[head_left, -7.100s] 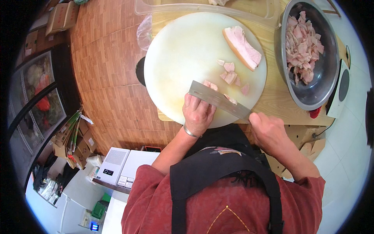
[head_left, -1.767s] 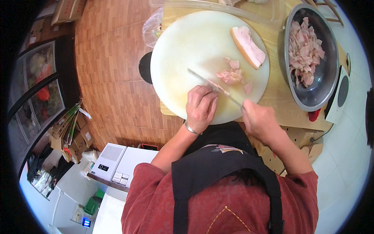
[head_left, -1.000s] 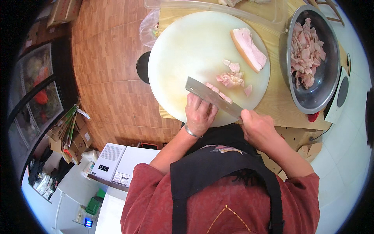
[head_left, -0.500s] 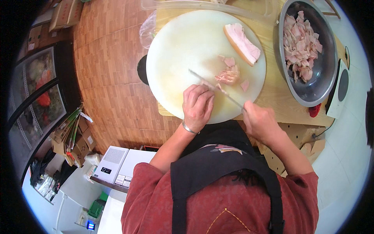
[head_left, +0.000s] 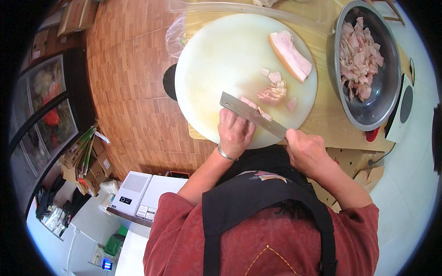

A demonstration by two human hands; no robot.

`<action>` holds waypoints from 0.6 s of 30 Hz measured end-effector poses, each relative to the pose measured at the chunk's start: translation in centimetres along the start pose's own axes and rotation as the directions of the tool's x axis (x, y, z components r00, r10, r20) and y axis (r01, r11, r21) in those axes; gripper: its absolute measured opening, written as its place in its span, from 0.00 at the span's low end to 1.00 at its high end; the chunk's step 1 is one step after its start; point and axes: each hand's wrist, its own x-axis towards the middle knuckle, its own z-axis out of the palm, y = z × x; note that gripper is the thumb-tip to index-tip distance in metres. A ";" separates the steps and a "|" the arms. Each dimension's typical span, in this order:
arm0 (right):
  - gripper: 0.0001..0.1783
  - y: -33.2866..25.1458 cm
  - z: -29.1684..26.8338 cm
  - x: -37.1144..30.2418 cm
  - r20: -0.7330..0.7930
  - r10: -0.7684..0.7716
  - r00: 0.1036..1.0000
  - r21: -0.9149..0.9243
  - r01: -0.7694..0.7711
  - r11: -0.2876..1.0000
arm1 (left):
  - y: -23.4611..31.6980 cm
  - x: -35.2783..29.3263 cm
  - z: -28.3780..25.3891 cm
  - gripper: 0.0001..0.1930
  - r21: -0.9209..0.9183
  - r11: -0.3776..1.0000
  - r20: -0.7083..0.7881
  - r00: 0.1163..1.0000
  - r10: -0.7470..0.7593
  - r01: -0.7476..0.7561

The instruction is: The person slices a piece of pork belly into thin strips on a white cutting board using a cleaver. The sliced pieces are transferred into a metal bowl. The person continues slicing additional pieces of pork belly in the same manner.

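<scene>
My right hand (head_left: 305, 149) grips the handle of a broad-bladed kitchen knife (head_left: 251, 115). Its blade slants across the near part of a round white cutting board (head_left: 207, 50), one flat face showing. Curled against the blade's near side are the fingers of my left hand (head_left: 235, 131); the fingertips and whatever is under them are hidden. Thin pork slices (head_left: 263, 113) lie along the blade's far edge. Just beyond is a small heap of cut pork (head_left: 272, 94) with a few loose pieces. A thick slab of pork with rind (head_left: 290, 55) rests at the board's far right.
Right of the board stands a large metal bowl (head_left: 368, 112) holding many pork slices (head_left: 361, 60). A clear plastic tray (head_left: 248, 7) lies along the far side of the wooden table (head_left: 322, 103). A plastic bag (head_left: 176, 37) hangs at the table's left edge.
The knife has tilted, so its broad face now shows where only a thin edge did. Slices now lie beyond the blade. My left fingers are drawn slightly nearer to me.
</scene>
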 end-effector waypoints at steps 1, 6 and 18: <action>0.07 0.1 0.2 0.1 -0.002 -0.007 1.000 0.003 0.007 1.000 | 0.0 -0.1 0.1 0.18 0.001 1.000 -0.001 1.000 -0.001 0.001; 0.08 -0.5 1.4 3.4 0.047 0.035 0.998 -0.029 -0.034 0.999 | 0.0 -0.2 0.2 0.17 -0.004 1.000 -0.014 1.000 -0.021 0.021; 0.07 0.8 -0.6 0.9 -0.048 -0.003 0.999 0.073 0.007 0.997 | 0.1 -0.4 -0.1 0.16 -0.037 0.999 -0.024 1.000 0.001 -0.001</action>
